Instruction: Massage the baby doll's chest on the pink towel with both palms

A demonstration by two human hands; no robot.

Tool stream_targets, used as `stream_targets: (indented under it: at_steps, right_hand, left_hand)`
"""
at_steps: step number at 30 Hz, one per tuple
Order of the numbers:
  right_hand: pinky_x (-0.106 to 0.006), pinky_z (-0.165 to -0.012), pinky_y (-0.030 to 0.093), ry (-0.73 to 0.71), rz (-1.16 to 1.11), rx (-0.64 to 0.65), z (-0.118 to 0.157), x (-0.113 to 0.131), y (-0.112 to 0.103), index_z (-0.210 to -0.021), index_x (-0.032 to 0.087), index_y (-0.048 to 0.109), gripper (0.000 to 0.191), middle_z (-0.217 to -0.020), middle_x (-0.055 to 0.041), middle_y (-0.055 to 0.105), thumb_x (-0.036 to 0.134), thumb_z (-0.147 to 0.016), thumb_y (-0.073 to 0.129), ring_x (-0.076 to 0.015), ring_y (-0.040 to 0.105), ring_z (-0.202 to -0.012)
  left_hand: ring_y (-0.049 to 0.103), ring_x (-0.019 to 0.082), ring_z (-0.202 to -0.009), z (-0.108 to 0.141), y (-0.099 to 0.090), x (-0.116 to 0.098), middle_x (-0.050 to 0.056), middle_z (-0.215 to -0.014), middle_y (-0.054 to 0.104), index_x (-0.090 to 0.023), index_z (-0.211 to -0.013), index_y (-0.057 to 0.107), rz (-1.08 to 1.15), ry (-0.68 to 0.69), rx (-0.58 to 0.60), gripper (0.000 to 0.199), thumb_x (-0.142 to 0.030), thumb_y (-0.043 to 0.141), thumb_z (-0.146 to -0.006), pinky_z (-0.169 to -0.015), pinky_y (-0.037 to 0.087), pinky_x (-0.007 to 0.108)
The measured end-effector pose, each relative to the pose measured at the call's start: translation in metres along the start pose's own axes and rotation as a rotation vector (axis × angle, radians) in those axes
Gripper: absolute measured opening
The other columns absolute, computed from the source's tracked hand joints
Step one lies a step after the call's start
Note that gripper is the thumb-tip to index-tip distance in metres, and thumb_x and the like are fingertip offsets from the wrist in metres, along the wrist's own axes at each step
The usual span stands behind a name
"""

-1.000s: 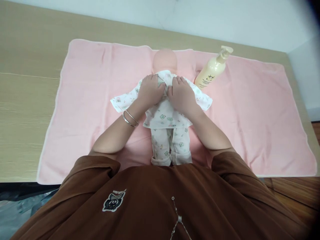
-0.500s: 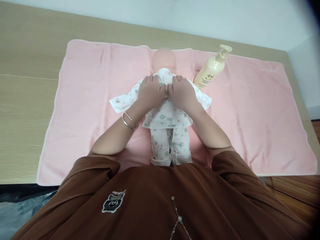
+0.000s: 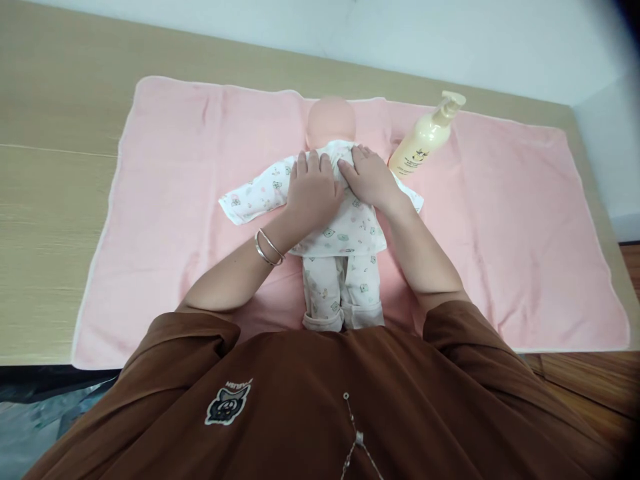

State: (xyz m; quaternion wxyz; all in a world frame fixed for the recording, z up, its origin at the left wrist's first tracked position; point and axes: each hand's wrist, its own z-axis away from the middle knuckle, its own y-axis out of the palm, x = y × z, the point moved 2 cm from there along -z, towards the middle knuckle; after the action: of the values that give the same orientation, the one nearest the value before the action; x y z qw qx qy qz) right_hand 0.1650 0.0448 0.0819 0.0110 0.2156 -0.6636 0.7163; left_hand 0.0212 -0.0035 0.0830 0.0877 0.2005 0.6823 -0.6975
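A bald baby doll (image 3: pixel 331 123) lies stretched out in front of me, its head away from me and no face showing. It wears a white printed top (image 3: pixel 345 223) with the sleeves spread to both sides, and matching trousers (image 3: pixel 323 287) with turned-up cuffs. My left hand (image 3: pixel 315 197) rests flat on the upper part of the top, fingers stretched toward the head. Close beside it, my right hand (image 3: pixel 371 177) lies on the doll's right-hand shoulder area, thumb spread from the fingers. Both hands are open and grip nothing; the palms' undersides are hidden.
A pink cloth (image 3: pixel 170 200) with a pale edge lies under the doll on a wooden table (image 3: pixel 55 167). The cream pump bottle (image 3: pixel 423 143) stands right of the doll's head, near my right hand. Behind the table rises a white wall (image 3: pixel 400 47).
My left hand has slid slightly toward me and to the right. The right hand has shifted a little to the right, its thumb now spread out. The doll and bottle stay in place.
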Motion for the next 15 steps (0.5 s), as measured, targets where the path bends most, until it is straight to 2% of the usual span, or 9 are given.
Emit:
stream_targets:
  at_steps: [4,7,10,12,15]
  right_hand:
    - [-0.056,-0.135,0.035,-0.002,0.12,0.013,0.023,0.028,-0.002,-0.152,-0.012,0.05,0.059,-0.157,-0.0328,0.055,0.028,-0.112,0.033,-0.0442,0.047,-0.156]
    - [-0.056,-0.138,0.031,0.027,0.125,0.049,0.034,0.042,-0.005,-0.16,-0.014,0.04,0.062,-0.167,-0.0332,0.045,0.022,-0.109,0.037,-0.0435,0.038,-0.163]
    - [-0.057,-0.14,0.028,0.063,0.063,0.08,0.029,0.037,-0.003,-0.163,-0.011,0.037,0.064,-0.172,-0.0296,0.039,0.024,-0.11,0.037,-0.0407,0.032,-0.167]
    - [-0.057,-0.139,0.03,0.082,0.019,0.061,0.019,0.026,0.0,-0.16,-0.007,0.043,0.06,-0.172,-0.0275,0.04,0.027,-0.11,0.037,-0.0403,0.033,-0.166]
    - [-0.059,-0.131,0.04,0.124,-0.044,-0.028,0.005,0.009,0.003,-0.139,0.003,0.062,0.047,-0.159,-0.0246,0.057,0.029,-0.109,0.037,-0.0403,0.05,-0.155]
  left_hand:
    - [0.054,0.035,-0.151,-0.027,0.005,0.027,0.021,-0.146,0.066,-0.013,-0.138,0.063,0.108,0.019,-0.045,0.042,-0.023,0.038,-0.106,-0.135,0.038,0.052]
    - [0.063,0.034,-0.14,-0.038,0.007,0.04,0.02,-0.132,0.072,-0.013,-0.125,0.067,0.121,0.001,-0.005,0.039,-0.022,0.034,-0.106,-0.128,0.045,0.051]
    - [0.058,0.036,-0.146,-0.033,0.004,0.038,0.021,-0.138,0.069,-0.015,-0.125,0.067,0.132,0.016,0.004,0.038,-0.027,0.036,-0.107,-0.132,0.04,0.054]
    - [0.051,0.037,-0.153,-0.026,0.001,0.032,0.021,-0.146,0.065,-0.017,-0.13,0.064,0.146,0.026,0.006,0.037,-0.031,0.04,-0.107,-0.136,0.034,0.057]
    - [0.047,0.039,-0.155,-0.019,-0.007,0.027,0.022,-0.152,0.06,-0.015,-0.139,0.059,0.141,0.026,0.036,0.042,-0.035,0.043,-0.105,-0.136,0.033,0.059]
